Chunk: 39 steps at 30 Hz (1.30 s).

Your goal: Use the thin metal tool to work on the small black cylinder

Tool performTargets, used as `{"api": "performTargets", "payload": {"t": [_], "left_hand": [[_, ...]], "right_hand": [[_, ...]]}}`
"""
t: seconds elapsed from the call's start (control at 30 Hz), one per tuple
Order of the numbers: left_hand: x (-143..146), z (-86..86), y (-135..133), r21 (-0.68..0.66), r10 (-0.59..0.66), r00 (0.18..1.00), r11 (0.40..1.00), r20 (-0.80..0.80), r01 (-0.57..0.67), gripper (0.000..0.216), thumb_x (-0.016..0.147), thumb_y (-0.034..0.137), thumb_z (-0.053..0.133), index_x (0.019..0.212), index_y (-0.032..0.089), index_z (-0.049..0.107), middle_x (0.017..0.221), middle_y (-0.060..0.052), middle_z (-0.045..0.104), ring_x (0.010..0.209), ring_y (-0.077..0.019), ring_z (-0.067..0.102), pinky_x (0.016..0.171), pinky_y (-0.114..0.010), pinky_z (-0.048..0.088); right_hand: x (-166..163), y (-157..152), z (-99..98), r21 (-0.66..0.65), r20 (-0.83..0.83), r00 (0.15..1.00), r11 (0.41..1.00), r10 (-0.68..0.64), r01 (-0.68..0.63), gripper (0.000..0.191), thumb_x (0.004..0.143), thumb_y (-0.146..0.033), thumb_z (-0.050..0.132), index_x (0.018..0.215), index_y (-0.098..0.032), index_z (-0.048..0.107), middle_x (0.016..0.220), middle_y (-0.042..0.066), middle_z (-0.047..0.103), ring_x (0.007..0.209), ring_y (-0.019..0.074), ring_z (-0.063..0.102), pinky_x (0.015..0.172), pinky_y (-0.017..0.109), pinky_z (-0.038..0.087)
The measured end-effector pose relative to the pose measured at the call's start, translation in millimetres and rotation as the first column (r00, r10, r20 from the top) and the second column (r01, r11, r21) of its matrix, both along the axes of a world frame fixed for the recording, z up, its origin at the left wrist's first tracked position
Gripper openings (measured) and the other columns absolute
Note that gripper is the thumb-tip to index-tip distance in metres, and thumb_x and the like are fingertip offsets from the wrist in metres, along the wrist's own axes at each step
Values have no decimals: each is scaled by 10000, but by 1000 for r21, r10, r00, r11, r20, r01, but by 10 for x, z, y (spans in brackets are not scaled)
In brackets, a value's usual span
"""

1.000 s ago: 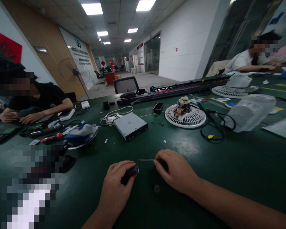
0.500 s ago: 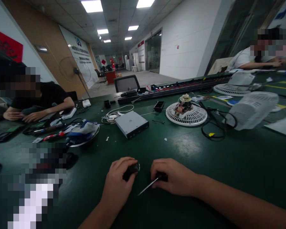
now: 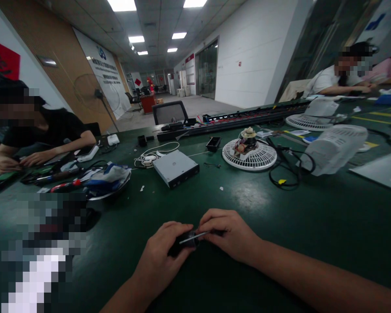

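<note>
My left hand [image 3: 161,256] is closed round a small black cylindrical part [image 3: 182,244] low on the dark green table [image 3: 313,226]. My right hand [image 3: 230,234] is closed on a thin screwdriver [image 3: 193,237]. Its metal shaft points left, and the tip rests at the end of the black part. The two hands almost touch each other.
A grey optical drive [image 3: 176,168], a white fan grille with a motor [image 3: 249,154] and black cables [image 3: 288,167] lie further back. A white fan housing [image 3: 334,150] stands to the right. A metal dish with tools [image 3: 106,184] sits left. Other people work at both sides.
My right hand swung the screwdriver down and then up toward the left. Its tip now meets the black part in my left hand, and the hands have closed together.
</note>
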<state>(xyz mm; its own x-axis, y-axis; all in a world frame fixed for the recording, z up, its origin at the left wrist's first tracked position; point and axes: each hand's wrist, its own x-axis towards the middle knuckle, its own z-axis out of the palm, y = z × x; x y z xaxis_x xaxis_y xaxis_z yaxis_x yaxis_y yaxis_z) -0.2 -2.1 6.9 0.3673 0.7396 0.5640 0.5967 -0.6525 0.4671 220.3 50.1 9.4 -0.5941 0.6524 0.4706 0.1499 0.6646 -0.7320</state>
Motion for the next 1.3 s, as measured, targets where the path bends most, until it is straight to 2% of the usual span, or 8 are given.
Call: {"api": "performTargets", "payload": {"t": [0.1, 0.23, 0.37, 0.53, 0.7, 0.77, 0.97, 1.3], "left_hand": [[-1, -3, -2, 11, -34, 999, 999, 11, 34, 347, 842, 163, 708, 1171, 227, 618, 1044, -58, 762, 955, -213, 728, 873, -363, 608], [4, 0, -1, 6, -86, 996, 996, 30, 85, 372, 833, 122, 713, 1176, 231, 618, 1044, -40, 766, 964, -196, 724, 911, -358, 592], [15, 17, -6, -26, -91, 995, 995, 40, 92, 384, 812, 103, 728, 1159, 235, 630, 1023, -34, 768, 942, -194, 729, 903, -360, 593], [19, 33, -22, -54, -57, 996, 997, 68, 60, 334, 801, 165, 748, 1109, 217, 629, 1015, -73, 762, 906, -219, 734, 807, -360, 621], [27, 13, -18, -41, -108, 993, 993, 53, 110, 322, 827, 111, 701, 1116, 220, 610, 1043, -61, 758, 944, -200, 726, 868, -362, 600], [27, 6, -17, -37, -117, 991, 992, 68, 119, 319, 828, 93, 693, 1109, 217, 608, 1042, -55, 756, 953, -192, 723, 875, -351, 595], [19, 9, -22, -65, -99, 993, 993, 59, 103, 307, 836, 99, 697, 1104, 220, 606, 1061, -65, 749, 980, -203, 713, 868, -358, 589], [37, 40, -21, 31, -101, 993, 995, 62, 99, 237, 850, 110, 680, 1054, 208, 610, 1033, -69, 763, 949, -202, 729, 872, -355, 587]], "right_hand": [[-14, -2, -7, -64, 24, 999, 997, -47, 49, 57, 808, -168, 764, 843, -214, 764, 885, 16, 635, 757, 128, 626, 630, 234, 497], [-32, -12, -6, -219, 46, 994, 970, -96, 104, 125, 705, -134, 839, 756, -185, 736, 755, -22, 597, 663, 109, 578, 566, 210, 448], [-30, -20, 5, -264, 53, 994, 959, -93, 104, 116, 705, -115, 833, 737, -187, 748, 733, -25, 595, 658, 108, 575, 565, 212, 439], [10, -12, -18, -9, 39, 999, 1000, 1, -1, 140, 830, -140, 717, 938, -211, 771, 785, 0, 609, 680, 116, 582, 600, 233, 448], [22, -12, -25, 19, 116, 993, 1000, -25, 23, 35, 809, -169, 721, 834, -191, 732, 778, -3, 608, 651, 109, 580, 571, 217, 436], [16, -22, -20, 89, 110, 993, 995, -43, 33, 28, 811, -172, 702, 829, -182, 722, 760, 1, 609, 626, 108, 568, 547, 219, 416], [6, -61, -9, 428, 105, 990, 903, -95, 41, 110, 899, -252, 615, 895, -196, 710, 749, 14, 634, 625, 127, 550, 571, 266, 394], [-34, -114, 45, 584, 77, 976, 802, -203, 120, 103, 869, -180, 592, 870, -184, 695, 703, 10, 613, 585, 135, 496, 538, 300, 335]]}}
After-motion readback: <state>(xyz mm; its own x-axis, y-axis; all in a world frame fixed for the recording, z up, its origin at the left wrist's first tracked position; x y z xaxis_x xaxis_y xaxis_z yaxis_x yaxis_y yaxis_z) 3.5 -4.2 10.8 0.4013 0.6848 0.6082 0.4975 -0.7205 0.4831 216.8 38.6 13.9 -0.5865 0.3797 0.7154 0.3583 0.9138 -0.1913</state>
